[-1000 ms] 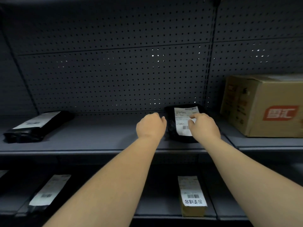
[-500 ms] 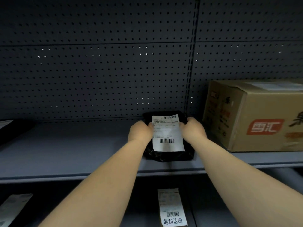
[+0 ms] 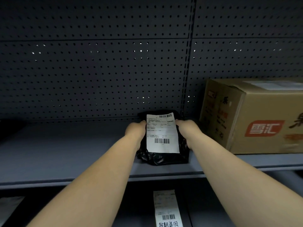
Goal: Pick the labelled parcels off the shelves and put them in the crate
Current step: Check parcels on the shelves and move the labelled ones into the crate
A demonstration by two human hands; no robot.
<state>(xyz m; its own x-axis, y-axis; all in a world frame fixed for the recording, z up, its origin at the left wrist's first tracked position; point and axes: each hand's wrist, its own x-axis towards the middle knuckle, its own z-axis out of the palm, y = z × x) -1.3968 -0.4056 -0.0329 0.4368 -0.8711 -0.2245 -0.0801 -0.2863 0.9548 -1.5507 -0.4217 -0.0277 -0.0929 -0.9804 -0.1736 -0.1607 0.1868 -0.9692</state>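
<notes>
A black plastic parcel with a white barcode label lies on the grey shelf, near its middle. My left hand grips the parcel's left side and my right hand grips its right side. The fingers of both hands curl around the bag's edges, with the label facing me between them. The parcel's near end rests on the shelf. No crate is in view.
A large brown cardboard box stands on the same shelf just right of the parcel. On the lower shelf sit a labelled parcel and another label at far left. A dark pegboard wall backs the shelves.
Both hands reached the black parcel, closed on its sides and hold it there. The view moved closer and shifted right, so the left parcel left the frame.
</notes>
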